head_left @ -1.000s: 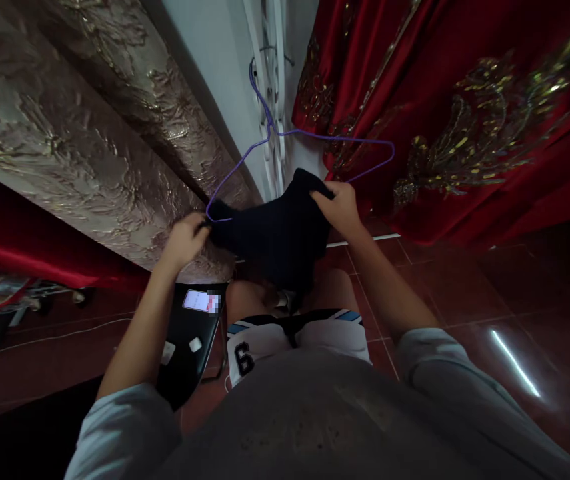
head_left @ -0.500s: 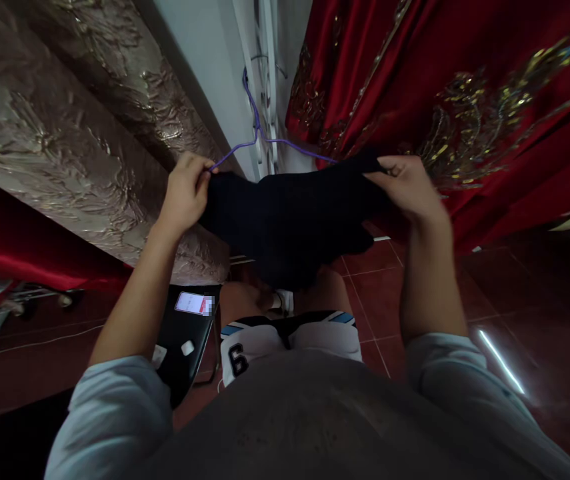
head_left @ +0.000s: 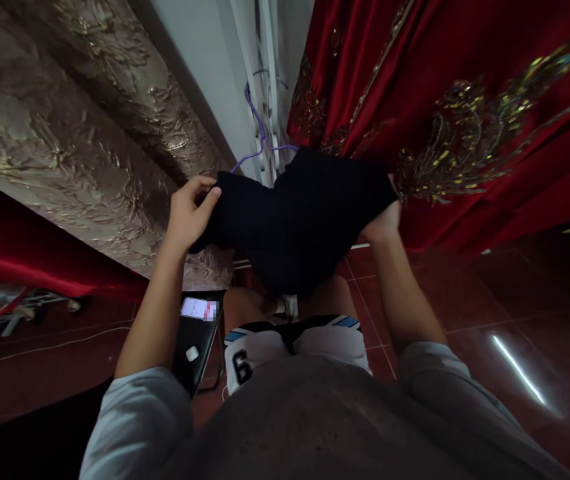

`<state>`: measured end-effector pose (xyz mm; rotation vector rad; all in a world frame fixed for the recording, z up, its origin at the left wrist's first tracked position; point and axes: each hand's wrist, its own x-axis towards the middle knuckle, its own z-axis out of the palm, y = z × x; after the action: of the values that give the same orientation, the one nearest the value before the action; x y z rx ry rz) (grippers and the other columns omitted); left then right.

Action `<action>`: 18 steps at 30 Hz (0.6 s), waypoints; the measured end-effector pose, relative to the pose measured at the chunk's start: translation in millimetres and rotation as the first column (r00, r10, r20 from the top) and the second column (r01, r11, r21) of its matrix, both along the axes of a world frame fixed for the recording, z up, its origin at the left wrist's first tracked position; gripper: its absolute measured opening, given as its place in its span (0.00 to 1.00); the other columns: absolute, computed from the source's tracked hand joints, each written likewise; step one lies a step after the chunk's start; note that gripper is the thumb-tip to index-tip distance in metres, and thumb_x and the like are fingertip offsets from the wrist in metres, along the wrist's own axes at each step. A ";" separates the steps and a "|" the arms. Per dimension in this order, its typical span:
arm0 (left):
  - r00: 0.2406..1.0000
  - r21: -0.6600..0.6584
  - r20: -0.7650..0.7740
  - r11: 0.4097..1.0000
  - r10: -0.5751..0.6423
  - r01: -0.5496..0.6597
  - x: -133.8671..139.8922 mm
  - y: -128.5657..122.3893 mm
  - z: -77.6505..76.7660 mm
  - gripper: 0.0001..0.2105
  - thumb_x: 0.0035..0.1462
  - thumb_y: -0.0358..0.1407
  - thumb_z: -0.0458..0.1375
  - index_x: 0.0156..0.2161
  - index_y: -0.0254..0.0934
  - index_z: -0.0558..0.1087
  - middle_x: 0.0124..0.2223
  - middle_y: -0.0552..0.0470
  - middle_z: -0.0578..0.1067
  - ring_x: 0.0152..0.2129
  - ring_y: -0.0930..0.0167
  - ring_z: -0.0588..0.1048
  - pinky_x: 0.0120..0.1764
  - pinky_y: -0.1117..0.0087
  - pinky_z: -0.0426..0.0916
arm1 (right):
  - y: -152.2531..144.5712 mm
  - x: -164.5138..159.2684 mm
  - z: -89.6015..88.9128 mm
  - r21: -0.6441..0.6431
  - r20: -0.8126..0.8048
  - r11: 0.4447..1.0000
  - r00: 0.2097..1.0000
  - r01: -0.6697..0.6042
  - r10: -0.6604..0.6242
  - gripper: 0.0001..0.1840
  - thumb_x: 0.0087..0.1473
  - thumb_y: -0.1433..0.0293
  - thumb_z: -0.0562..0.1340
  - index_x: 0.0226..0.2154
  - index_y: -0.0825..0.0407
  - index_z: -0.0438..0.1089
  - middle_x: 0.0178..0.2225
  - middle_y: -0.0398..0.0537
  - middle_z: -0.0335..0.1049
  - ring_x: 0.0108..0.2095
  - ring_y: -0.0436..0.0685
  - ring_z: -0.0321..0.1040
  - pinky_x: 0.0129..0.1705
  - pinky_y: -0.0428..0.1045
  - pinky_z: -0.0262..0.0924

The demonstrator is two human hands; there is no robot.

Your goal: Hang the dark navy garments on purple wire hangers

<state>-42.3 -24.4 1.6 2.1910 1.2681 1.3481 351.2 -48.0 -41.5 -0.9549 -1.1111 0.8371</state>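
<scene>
A dark navy garment is stretched out in front of me above my knees. It hangs on a purple wire hanger, whose hook is up at white metal bars; much of the hanger is covered by the cloth. My left hand is closed on the garment's left upper corner, with thumb on top. At the right side, my right hand grips the cloth edge from beneath and behind, its fingers mostly hidden by the fabric.
Beige textured curtain fabric hangs at left, red sequined fabric at right. White metal bars stand ahead. On a black seat lie a phone and a small white case. The floor is red tile.
My right hand has moved inward and down, and now holds the garment from beneath. The cloth's right side has come up over more of the hanger. My left hand has shifted slightly.
</scene>
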 end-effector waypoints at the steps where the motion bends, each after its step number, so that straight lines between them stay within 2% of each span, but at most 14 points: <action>1: 1.000 -0.004 -0.019 1.000 0.005 -0.005 2.0 -1.8 2.7 0.13 0.64 0.47 0.61 0.43 0.39 0.76 0.37 0.50 0.78 0.34 0.68 0.75 0.43 0.67 0.70 | 2.2 5.7 2.9 0.028 0.043 0.999 0.999 0.030 -0.031 0.34 0.65 0.42 0.48 0.39 0.48 0.78 0.46 0.55 0.79 0.53 0.64 0.74 0.52 0.63 0.71; 3: 0.999 0.004 -0.042 1.000 0.025 -0.024 9.2 1.2 5.7 0.13 0.63 0.47 0.62 0.40 0.38 0.76 0.34 0.51 0.76 0.32 0.69 0.74 0.42 0.66 0.70 | 8.4 11.3 16.3 0.133 0.168 0.985 0.977 0.113 -0.135 0.41 0.64 0.39 0.42 0.39 0.47 0.80 0.49 0.57 0.78 0.58 0.63 0.71 0.53 0.63 0.68; 5: 0.998 0.028 -0.028 0.999 0.048 -0.047 16.2 12.3 3.8 0.13 0.61 0.46 0.64 0.38 0.37 0.75 0.31 0.53 0.73 0.30 0.69 0.74 0.43 0.64 0.71 | 12.1 5.8 32.7 0.223 0.246 0.967 0.953 0.124 -0.178 0.49 0.64 0.39 0.33 0.40 0.47 0.81 0.51 0.57 0.77 0.61 0.60 0.68 0.53 0.59 0.66; 7: 0.997 0.059 0.026 0.996 0.071 -0.072 19.4 25.7 -2.3 0.12 0.60 0.45 0.65 0.37 0.38 0.74 0.30 0.53 0.73 0.32 0.67 0.75 0.46 0.62 0.71 | 8.5 -9.2 42.1 0.223 0.251 0.975 0.966 0.012 -0.070 0.53 0.63 0.41 0.27 0.42 0.47 0.81 0.51 0.55 0.78 0.61 0.57 0.69 0.52 0.56 0.67; 9: 0.992 0.098 0.105 0.992 0.071 -0.081 19.2 33.0 -10.4 0.11 0.61 0.45 0.64 0.39 0.38 0.74 0.34 0.51 0.75 0.37 0.65 0.77 0.50 0.60 0.71 | -1.6 -28.8 36.9 0.130 0.278 0.967 0.944 -0.218 0.175 0.47 0.65 0.42 0.32 0.44 0.48 0.80 0.50 0.53 0.78 0.59 0.58 0.70 0.52 0.56 0.69; 11: 0.983 0.131 0.184 0.991 0.008 -0.033 19.9 28.5 -17.8 0.13 0.63 0.47 0.61 0.42 0.39 0.74 0.40 0.48 0.77 0.44 0.63 0.78 0.54 0.58 0.70 | -12.2 -49.0 16.3 0.032 0.399 0.919 0.848 -0.394 0.350 0.34 0.64 0.44 0.48 0.49 0.48 0.77 0.52 0.54 0.77 0.58 0.62 0.71 0.54 0.59 0.70; 12: 0.976 0.140 0.214 0.990 -0.049 0.019 22.7 21.7 -20.8 0.13 0.64 0.48 0.60 0.43 0.39 0.74 0.42 0.47 0.77 0.48 0.63 0.78 0.57 0.57 0.69 | -15.4 -59.1 1.8 0.009 0.494 0.904 0.788 -0.428 0.368 0.29 0.62 0.48 0.56 0.54 0.49 0.75 0.56 0.55 0.74 0.59 0.64 0.70 0.58 0.61 0.69; 13: 0.966 0.139 0.231 0.986 -0.119 0.088 27.9 12.7 -23.1 0.14 0.65 0.48 0.59 0.43 0.39 0.73 0.42 0.47 0.78 0.50 0.62 0.78 0.60 0.56 0.68 | -16.5 -69.2 -14.2 0.021 0.593 0.907 0.735 -0.422 0.328 0.31 0.59 0.52 0.62 0.59 0.50 0.70 0.60 0.57 0.70 0.62 0.66 0.66 0.62 0.64 0.65; 15: 0.930 0.093 0.230 0.958 -0.285 0.270 46.2 -7.9 -26.6 0.14 0.66 0.48 0.59 0.42 0.38 0.73 0.40 0.48 0.79 0.55 0.62 0.76 0.65 0.52 0.62 | -12.5 -89.6 -45.7 0.119 0.736 0.928 0.658 -0.353 0.156 0.44 0.53 0.59 0.66 0.69 0.53 0.55 0.70 0.62 0.54 0.70 0.70 0.52 0.70 0.68 0.51; 17: 0.866 0.009 0.243 0.894 -0.436 0.448 70.8 -24.0 -30.4 0.14 0.66 0.48 0.59 0.42 0.38 0.73 0.41 0.47 0.80 0.60 0.61 0.73 0.69 0.49 0.56 | -2.7 -107.3 -70.3 0.238 0.796 0.921 0.606 -0.308 -0.003 0.57 0.50 0.60 0.68 0.73 0.53 0.41 0.74 0.63 0.39 0.74 0.73 0.37 0.74 0.70 0.37; 18: 0.830 -0.029 0.273 0.858 -0.487 0.513 82.8 -28.4 -33.2 0.13 0.66 0.47 0.60 0.42 0.38 0.73 0.43 0.46 0.80 0.62 0.60 0.71 0.69 0.48 0.54 | 2.8 -113.2 -78.4 0.301 0.796 0.903 0.602 -0.306 -0.061 0.61 0.48 0.58 0.68 0.73 0.53 0.36 0.74 0.64 0.36 0.75 0.74 0.34 0.74 0.71 0.34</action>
<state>40.5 -52.8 -31.6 1.9988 0.5868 1.2563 238.1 -45.3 -120.0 -0.8964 -2.0709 0.2019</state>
